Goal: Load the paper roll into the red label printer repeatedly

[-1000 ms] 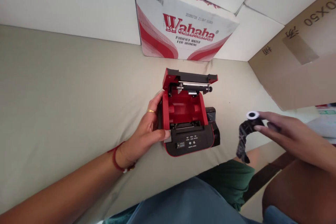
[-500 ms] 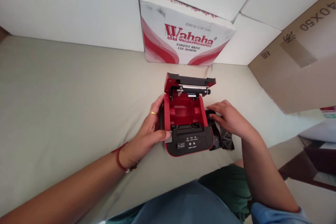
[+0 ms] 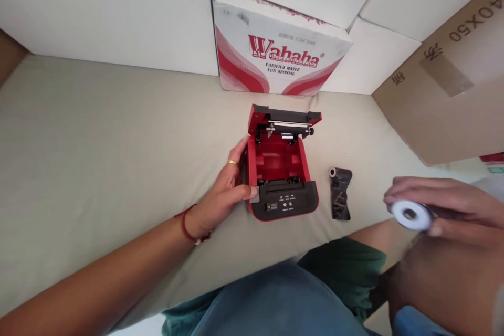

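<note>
A red and black receipt printer stands on the cloth surface with its lid raised and its red paper bay showing. My left hand grips the printer's left side, with the thumb at a grey piece on the front corner. On the far right, my right hand is closed around a paper roll; its white end and hollow core face me, and the rest is hidden by the fingers. Between that hand and the printer lies a small core with black film unrolled from it.
A Wahaha water carton stands behind the printer, among white boxes. A brown cardboard box borders the surface at the right. The pale cloth stretches out to the left. My knees are at the near edge.
My right hand has left the printer's right side and moved far right, now with a paper roll in it. The black film lies uncovered. My left hand keeps its grip.
</note>
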Demonstrator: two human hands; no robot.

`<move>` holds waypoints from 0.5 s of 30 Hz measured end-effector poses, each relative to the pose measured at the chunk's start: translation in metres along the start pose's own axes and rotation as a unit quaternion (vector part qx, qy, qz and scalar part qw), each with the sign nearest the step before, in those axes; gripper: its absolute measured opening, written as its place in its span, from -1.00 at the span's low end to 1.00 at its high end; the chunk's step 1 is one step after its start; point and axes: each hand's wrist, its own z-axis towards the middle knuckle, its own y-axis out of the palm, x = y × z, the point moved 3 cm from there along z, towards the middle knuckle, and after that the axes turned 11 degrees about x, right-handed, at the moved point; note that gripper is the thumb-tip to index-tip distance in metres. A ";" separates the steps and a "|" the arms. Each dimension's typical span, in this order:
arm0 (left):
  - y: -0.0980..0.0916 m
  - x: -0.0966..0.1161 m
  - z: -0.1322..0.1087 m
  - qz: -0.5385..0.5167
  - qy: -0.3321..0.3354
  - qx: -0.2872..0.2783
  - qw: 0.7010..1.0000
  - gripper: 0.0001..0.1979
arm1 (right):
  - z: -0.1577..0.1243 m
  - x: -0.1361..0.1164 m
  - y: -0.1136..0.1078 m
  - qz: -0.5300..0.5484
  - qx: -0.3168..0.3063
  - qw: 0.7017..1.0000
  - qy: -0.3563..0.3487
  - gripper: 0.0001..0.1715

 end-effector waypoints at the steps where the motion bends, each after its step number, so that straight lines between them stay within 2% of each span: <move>1: 0.000 -0.001 0.000 0.001 0.000 0.000 1.000 0.23 | 0.002 -0.007 0.002 0.034 0.038 0.999 0.000 -0.62; 3: -0.001 -0.001 0.000 0.002 0.000 -0.006 1.000 0.22 | 0.019 -0.016 0.025 0.082 0.067 0.994 0.024 -0.64; 4: -0.001 -0.001 0.000 0.002 0.001 -0.008 1.000 0.21 | 0.033 -0.018 0.044 0.083 0.019 0.995 0.047 -0.66; 6: -0.001 0.000 0.000 0.004 0.008 -0.009 1.000 0.20 | 0.062 -0.020 0.078 0.053 0.029 0.995 0.076 -0.66; 8: -0.001 0.001 0.000 0.011 0.013 -0.011 1.000 0.19 | 0.088 -0.021 0.105 0.000 0.049 0.997 0.060 -0.65; 12: -0.001 0.001 0.000 0.020 0.003 -0.019 1.000 0.22 | 0.113 -0.019 0.133 -0.152 0.057 0.987 0.020 -0.60; 15: -0.004 0.001 0.001 0.053 0.048 -0.010 0.997 0.18 | 0.125 -0.015 0.145 -0.264 0.028 0.964 0.018 -0.60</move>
